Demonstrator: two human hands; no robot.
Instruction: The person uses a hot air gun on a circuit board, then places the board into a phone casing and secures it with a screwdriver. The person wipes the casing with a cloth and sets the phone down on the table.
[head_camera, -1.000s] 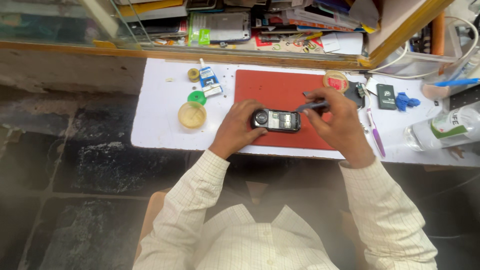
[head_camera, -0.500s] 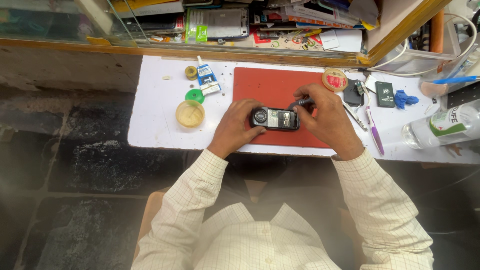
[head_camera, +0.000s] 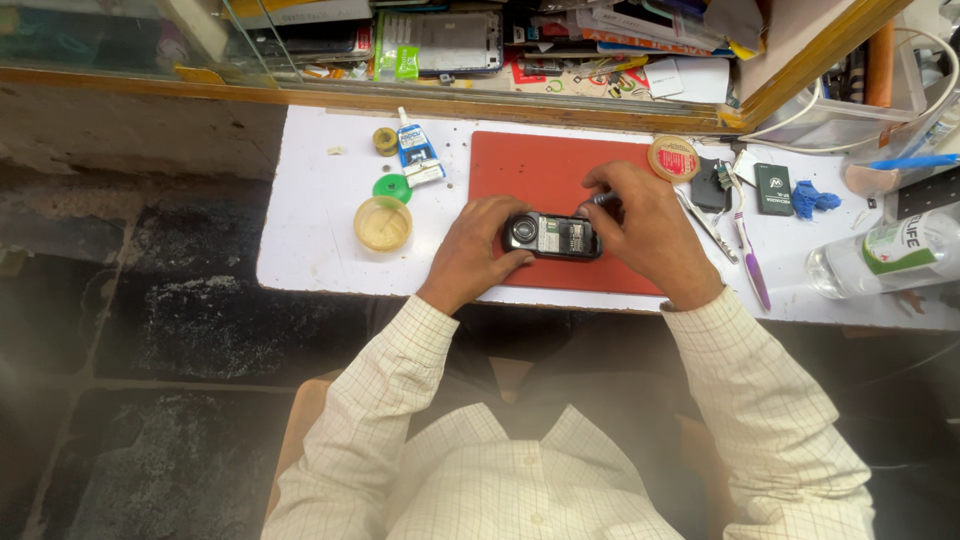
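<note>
Both hands clamp an opened phone between them: left hand at its camera end, right hand at the other. Beneath lies a red mat; the phone's long axis runs left-right.

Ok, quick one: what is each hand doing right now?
Left hand: closed on the left end of the opened phone, steadying it on the red mat.
Right hand: closed around a small tool at the phone's right end.
</note>
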